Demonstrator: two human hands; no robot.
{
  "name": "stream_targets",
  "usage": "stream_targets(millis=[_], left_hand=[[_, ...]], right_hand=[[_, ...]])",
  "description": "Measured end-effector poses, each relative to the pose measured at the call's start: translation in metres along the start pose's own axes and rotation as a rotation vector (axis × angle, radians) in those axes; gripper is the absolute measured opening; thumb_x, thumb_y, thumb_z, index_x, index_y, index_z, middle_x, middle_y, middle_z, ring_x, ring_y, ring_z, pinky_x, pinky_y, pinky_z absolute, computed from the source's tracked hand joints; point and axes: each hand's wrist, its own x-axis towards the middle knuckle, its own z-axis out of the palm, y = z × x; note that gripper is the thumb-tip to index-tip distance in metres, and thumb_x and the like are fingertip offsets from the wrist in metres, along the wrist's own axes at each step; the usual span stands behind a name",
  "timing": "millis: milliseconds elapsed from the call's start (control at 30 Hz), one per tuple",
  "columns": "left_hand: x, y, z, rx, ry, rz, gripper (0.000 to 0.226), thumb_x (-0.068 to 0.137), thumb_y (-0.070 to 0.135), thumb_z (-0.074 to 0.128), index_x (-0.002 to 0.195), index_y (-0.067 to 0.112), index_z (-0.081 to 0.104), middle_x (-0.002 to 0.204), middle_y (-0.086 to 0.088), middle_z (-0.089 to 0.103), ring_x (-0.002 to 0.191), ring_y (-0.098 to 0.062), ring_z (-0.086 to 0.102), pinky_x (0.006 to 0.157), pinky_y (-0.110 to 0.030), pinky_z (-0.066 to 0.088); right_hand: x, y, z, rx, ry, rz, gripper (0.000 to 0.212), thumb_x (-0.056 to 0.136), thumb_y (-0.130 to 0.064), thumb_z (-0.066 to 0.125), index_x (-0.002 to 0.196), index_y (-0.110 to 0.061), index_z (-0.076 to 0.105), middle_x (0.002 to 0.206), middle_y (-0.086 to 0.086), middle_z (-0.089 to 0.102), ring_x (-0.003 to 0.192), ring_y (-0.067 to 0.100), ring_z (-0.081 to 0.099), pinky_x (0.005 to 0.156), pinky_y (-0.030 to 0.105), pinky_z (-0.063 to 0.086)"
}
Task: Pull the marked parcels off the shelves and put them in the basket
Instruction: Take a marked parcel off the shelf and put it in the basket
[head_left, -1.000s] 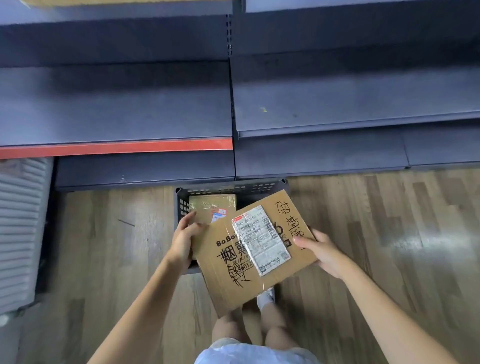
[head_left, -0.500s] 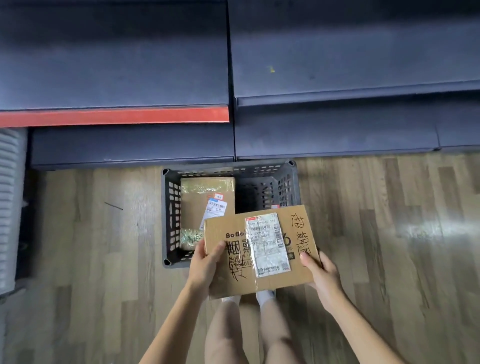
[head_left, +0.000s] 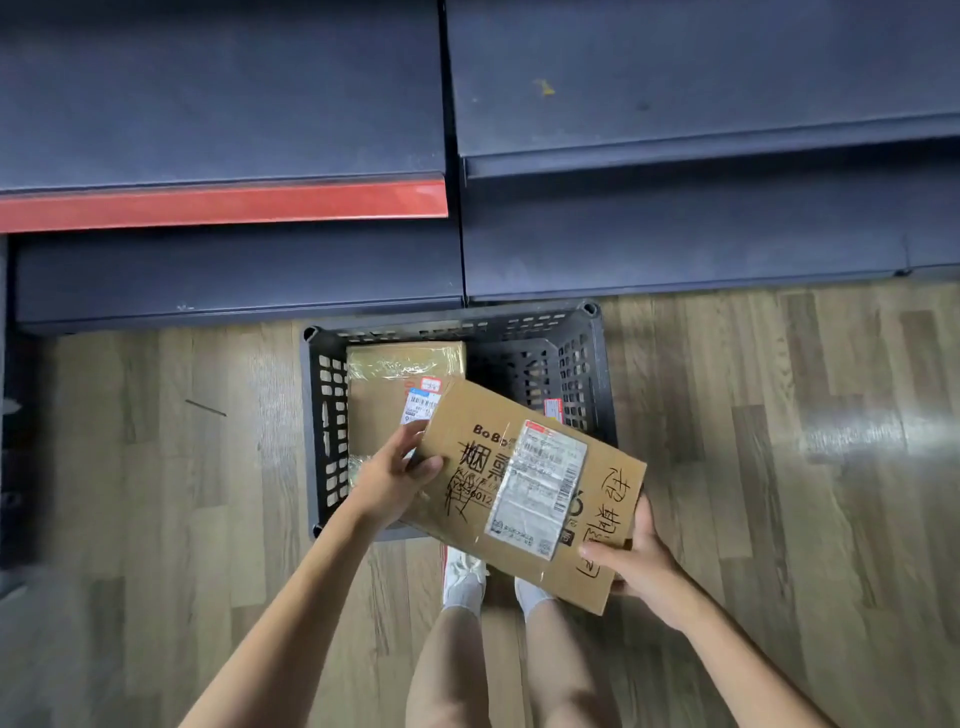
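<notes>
A flat cardboard parcel (head_left: 524, 493) is held tilted above the near right part of a dark plastic basket (head_left: 326, 415), its far corner over the basket's interior and its near corner reaching out over the person's feet. A white shipping label (head_left: 537, 488) under clear tape is fixed across its top face, and black handwritten characters are seen on both sides of the label, with the printed letters "BoBo" near the far edge. The parcel's left edge is gripped by the left hand (head_left: 389, 480), the thumb laid on the top face and the fingers curled beneath. The near right corner is pinched by the right hand (head_left: 636, 558), with the thumb pressed on top and the remaining fingers hidden under the cardboard. Inside the basket, against its left wall, a second brown parcel (head_left: 389, 389) wrapped in shiny tape is lying flat, marked with a small white barcode label (head_left: 420, 406) and a red-edged sticker (head_left: 430, 385). A further red-and-white tag (head_left: 552, 408) is glimpsed by the basket's right wall. The basket is set on a wood-patterned floor (head_left: 779, 467), just in front of dark shelves (head_left: 675, 104), one of which is edged with a red strip (head_left: 223, 205). White shoes (head_left: 464, 577) are seen below the parcel.
</notes>
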Motion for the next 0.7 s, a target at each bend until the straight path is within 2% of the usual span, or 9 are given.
stream_targets(millis=[133,233,300,367,400,467,533,600,700], left_hand=[[0.009,-0.012,0.013,-0.037,0.017,-0.029,0.046,0.092,-0.009,0.042,0.136,0.004,0.035,0.127,-0.02,0.053,0.115,-0.032,0.052,0.101,-0.047,0.043],[0.013,-0.022,0.016,-0.027,0.027,-0.039,0.048,0.093,-0.008,0.042,0.139,0.004,0.033,0.129,-0.019,0.052,0.119,-0.032,0.05,0.106,-0.049,0.037],[0.015,-0.026,0.016,-0.002,0.019,-0.038,0.048,0.093,-0.006,0.042,0.139,0.006,0.033,0.125,-0.014,0.054,0.113,-0.027,0.052,0.105,-0.048,0.039],[0.018,-0.03,0.016,0.017,0.019,-0.03,0.047,0.094,-0.006,0.042,0.138,0.007,0.035,0.128,-0.017,0.053,0.111,-0.025,0.05,0.105,-0.05,0.039],[0.02,-0.033,0.017,0.035,0.02,-0.021,0.047,0.093,-0.006,0.042,0.138,0.008,0.037,0.13,-0.018,0.051,0.113,-0.026,0.05,0.105,-0.052,0.038],[0.026,-0.04,0.017,0.134,0.041,-0.017,0.048,0.092,-0.004,0.043,0.137,0.012,0.04,0.131,-0.018,0.051,0.117,-0.031,0.051,0.103,-0.053,0.04],[0.031,-0.047,0.016,0.258,0.036,0.001,0.047,0.09,-0.002,0.045,0.134,0.016,0.045,0.127,-0.015,0.054,0.116,-0.034,0.053,0.099,-0.05,0.044],[0.033,-0.054,0.016,0.286,0.046,0.001,0.044,0.088,0.005,0.049,0.13,0.021,0.049,0.121,-0.009,0.059,0.109,-0.029,0.056,0.095,-0.044,0.048],[0.027,-0.065,0.025,0.187,0.361,-0.066,0.055,0.082,0.02,0.065,0.133,0.02,0.044,0.121,0.003,0.054,0.104,-0.017,0.056,0.084,-0.025,0.048]], right_hand=[[0.015,0.009,0.005,0.005,0.077,0.002,0.093,0.074,-0.001,0.072,0.135,-0.041,0.015,0.115,-0.003,0.056,0.107,0.018,0.052,0.076,0.046,0.053],[0.023,0.015,0.005,0.009,0.132,0.031,0.078,0.076,-0.017,0.074,0.123,-0.043,0.017,0.11,-0.002,0.06,0.097,0.016,0.06,0.062,0.042,0.056],[0.027,0.015,0.002,-0.033,0.213,0.005,0.084,0.073,-0.025,0.076,0.122,-0.048,0.012,0.103,-0.006,0.06,0.088,0.011,0.06,0.054,0.035,0.055],[0.032,0.016,-0.002,-0.051,0.236,-0.038,0.105,0.07,-0.023,0.078,0.131,-0.057,-0.001,0.1,-0.01,0.059,0.09,0.011,0.058,0.054,0.034,0.053],[0.035,0.015,-0.003,-0.072,0.21,-0.043,0.107,0.069,-0.021,0.079,0.131,-0.059,0.0,0.103,-0.009,0.058,0.093,0.013,0.057,0.056,0.035,0.054],[0.04,0.015,-0.004,-0.177,0.199,-0.029,0.092,0.068,-0.022,0.08,0.131,-0.049,0.018,0.107,-0.007,0.056,0.097,0.018,0.056,0.058,0.038,0.056],[0.046,0.015,-0.004,-0.379,0.253,-0.039,0.068,0.066,-0.027,0.08,0.115,-0.03,0.033,0.104,0.0,0.057,0.088,0.017,0.056,0.058,0.033,0.052],[0.054,0.017,-0.003,-0.563,0.283,-0.055,0.058,0.066,-0.03,0.08,0.102,-0.023,0.035,0.106,0.005,0.055,0.08,0.013,0.051,0.054,0.024,0.038],[0.064,0.017,0.0,-0.511,0.266,-0.105,0.058,0.072,-0.027,0.075,0.119,-0.023,0.04,0.113,0.002,0.052,0.093,0.016,0.051,0.065,0.025,0.037]])
